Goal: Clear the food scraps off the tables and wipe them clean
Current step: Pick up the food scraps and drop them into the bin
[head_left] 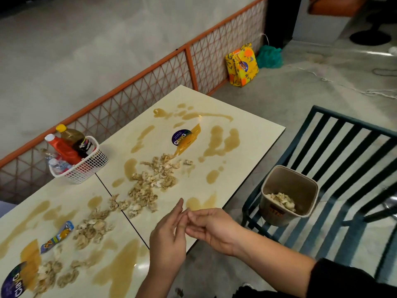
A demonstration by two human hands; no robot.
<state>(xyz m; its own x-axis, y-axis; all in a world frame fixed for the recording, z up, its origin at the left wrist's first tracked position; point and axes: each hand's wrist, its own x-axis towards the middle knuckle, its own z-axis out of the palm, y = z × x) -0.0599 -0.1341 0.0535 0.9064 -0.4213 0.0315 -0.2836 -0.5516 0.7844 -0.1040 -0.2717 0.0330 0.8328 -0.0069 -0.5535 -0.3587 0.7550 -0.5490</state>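
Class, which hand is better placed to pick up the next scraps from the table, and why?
Left. The left hand is nearest the scraps and holds nothing visible; the right hand sits farther off, on the side of the bin on the chair.

L hand rises from below w/ fingers fairly straight, pointing fwd, palm turned toward the R; R hand reaches across from the R side, forearm bare up to a dark sleeve, its relaxed fingertips touching L's fingers.
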